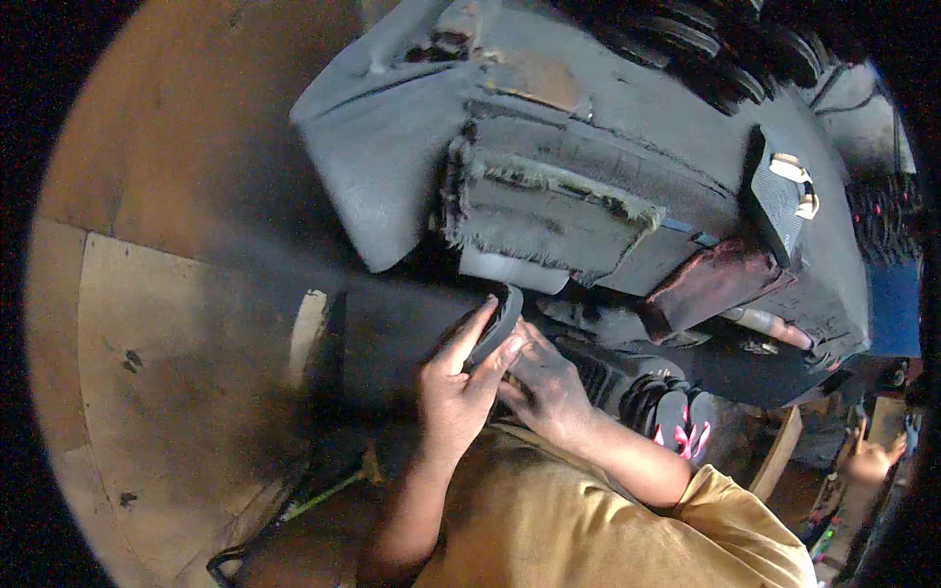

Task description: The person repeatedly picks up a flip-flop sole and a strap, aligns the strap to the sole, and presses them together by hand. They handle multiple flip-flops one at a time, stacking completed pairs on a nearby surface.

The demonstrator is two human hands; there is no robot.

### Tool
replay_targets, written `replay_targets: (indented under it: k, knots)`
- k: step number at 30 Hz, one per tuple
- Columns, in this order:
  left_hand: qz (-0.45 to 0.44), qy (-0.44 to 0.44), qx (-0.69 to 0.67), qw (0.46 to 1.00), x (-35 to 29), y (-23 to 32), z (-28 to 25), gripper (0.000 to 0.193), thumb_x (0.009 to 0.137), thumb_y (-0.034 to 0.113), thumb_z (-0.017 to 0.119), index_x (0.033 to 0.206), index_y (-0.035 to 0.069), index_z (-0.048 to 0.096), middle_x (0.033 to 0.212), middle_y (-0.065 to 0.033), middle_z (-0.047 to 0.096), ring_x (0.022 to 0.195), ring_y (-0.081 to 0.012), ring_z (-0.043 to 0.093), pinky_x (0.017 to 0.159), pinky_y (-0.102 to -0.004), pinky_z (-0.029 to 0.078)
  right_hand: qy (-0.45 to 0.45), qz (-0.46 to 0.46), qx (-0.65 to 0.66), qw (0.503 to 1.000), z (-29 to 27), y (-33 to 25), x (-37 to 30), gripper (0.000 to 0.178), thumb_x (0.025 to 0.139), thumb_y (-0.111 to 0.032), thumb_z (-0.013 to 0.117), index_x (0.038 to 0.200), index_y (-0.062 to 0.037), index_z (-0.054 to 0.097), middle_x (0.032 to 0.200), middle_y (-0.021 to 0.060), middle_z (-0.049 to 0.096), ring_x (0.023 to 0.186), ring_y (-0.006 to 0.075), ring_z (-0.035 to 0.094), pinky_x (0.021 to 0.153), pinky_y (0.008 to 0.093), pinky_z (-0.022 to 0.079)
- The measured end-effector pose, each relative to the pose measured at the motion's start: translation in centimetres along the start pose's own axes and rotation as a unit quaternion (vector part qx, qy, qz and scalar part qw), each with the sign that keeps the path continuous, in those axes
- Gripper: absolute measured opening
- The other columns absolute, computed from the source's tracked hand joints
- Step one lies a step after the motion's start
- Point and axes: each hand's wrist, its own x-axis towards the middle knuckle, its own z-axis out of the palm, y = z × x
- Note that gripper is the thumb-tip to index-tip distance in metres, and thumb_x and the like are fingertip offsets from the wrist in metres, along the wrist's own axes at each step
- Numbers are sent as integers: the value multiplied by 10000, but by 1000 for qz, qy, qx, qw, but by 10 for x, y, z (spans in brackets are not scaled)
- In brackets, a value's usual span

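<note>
Both of my hands grip a dark flip-flop sole (507, 316), its thick curved edge turned up, just below a dust-covered grinding machine (627, 127). My left hand (459, 387) is closed round the near left side, fingers along the edge. My right hand (549, 387), grey with dust, is closed on the other side. Close above the sole is a pale roller (515, 269), partly under a frayed cloth flap (554, 220); whether they touch I cannot tell. Part of the sole is hidden by my fingers.
A flip-flop with a white strap (794, 186) lies on the machine, near stacked black soles (676, 39). Flip-flops with pink straps (676, 426) stand right of my right forearm. A reddish flap (720, 279) hangs on the machine. Another person's hand (867, 461) shows far right.
</note>
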Motion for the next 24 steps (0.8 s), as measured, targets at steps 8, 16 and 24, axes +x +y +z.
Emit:
replay_targets:
  k: [8, 16, 24]
  knots:
    - [-6, -9, 321, 947, 39, 10, 11, 261, 925, 203, 687, 1097, 7, 690, 1021, -71, 713, 874, -161, 653, 783, -326, 514, -45, 161, 261, 951, 12, 13, 9, 697, 738, -246, 823, 1348, -57, 543, 1142, 215, 665, 1017, 383, 668, 881, 405, 535]
    - [-170, 28, -199, 965, 15, -31, 28, 335, 925, 219, 697, 1198, 51, 600, 1143, -37, 640, 1070, -167, 566, 965, -324, 428, -169, 98, -153, 969, -29, 13, 4, 696, 827, -231, 672, 1478, -210, 427, 1494, 293, 354, 1164, 493, 556, 970, 503, 505]
    - [-39, 130, -274, 952, -44, -12, 15, 453, 938, 252, 673, 1330, 125, 484, 1311, -36, 553, 1120, -169, 550, 871, -299, 466, -122, -172, -210, 955, -36, 6, 10, 644, 862, -276, 554, 1487, -344, 414, 1595, 166, 248, 1290, 518, 443, 993, 566, 485]
